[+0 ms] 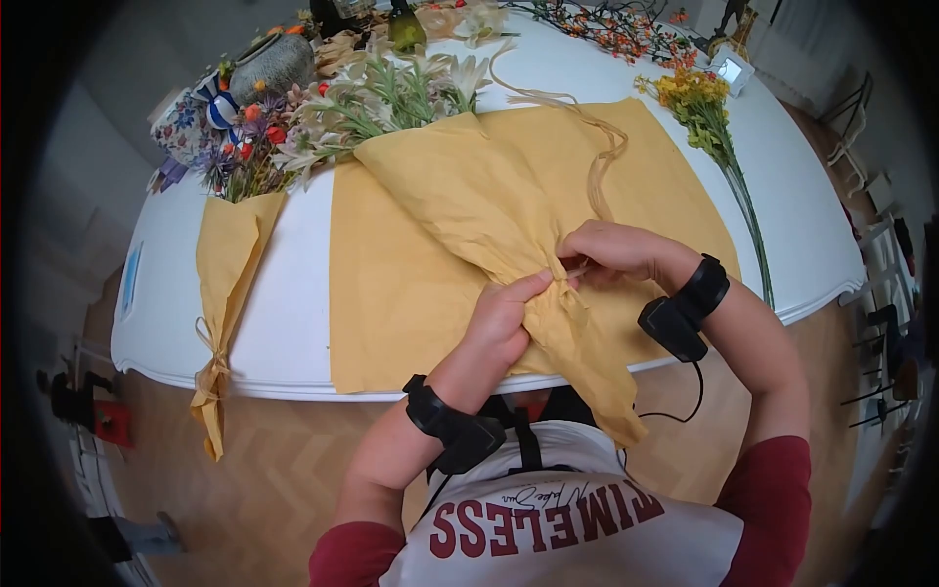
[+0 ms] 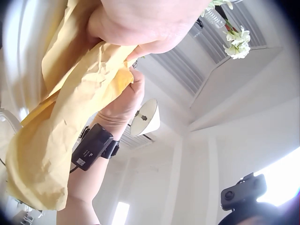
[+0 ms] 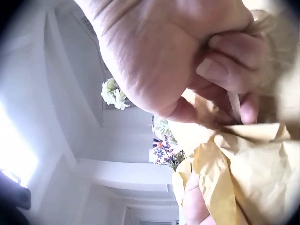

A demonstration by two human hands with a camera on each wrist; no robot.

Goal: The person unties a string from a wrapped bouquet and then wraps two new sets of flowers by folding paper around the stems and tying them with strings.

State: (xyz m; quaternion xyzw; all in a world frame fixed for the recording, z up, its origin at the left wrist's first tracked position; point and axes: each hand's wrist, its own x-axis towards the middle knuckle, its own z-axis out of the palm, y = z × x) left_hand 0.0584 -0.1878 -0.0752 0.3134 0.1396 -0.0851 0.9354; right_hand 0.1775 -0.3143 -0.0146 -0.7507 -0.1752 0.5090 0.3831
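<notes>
A bouquet of pale lilies [image 1: 391, 103] lies in a cone of yellow paper [image 1: 469, 191], its gathered neck near the table's front edge. The left hand [image 1: 504, 318] grips that neck, thumb on top; the paper tail [image 1: 602, 386] hangs below it past the edge. At the neck's right side the right hand [image 1: 616, 252] pinches a thin strand of raffia [image 1: 602, 171], which trails up the table. In the right wrist view the right hand [image 3: 173, 56] has curled fingers with a pale strand [image 3: 234, 104] between them, against the crumpled paper [image 3: 255, 164].
A flat yellow sheet [image 1: 391, 313] lies under the bouquet. To the left is a tied, wrapped bouquet [image 1: 227, 264]; to the right, yellow flowers [image 1: 699, 108] with long stems. A grey vase [image 1: 274, 70], a green bottle [image 1: 405, 29] and orange-berried branches [image 1: 626, 34] stand or lie at the back.
</notes>
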